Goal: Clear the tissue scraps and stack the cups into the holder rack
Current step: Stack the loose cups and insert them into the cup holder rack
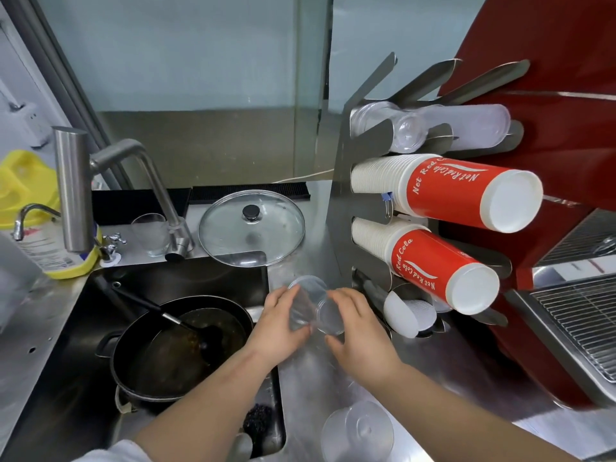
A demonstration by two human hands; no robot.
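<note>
Single head-worn wide-angle view, forward and down, close over the counter [310,371] and sink [83,315]

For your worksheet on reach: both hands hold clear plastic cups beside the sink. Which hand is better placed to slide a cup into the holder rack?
Probably the right hand. It grips a clear cup on the side nearest the holder rack, while the left hand is by the sink.
</note>
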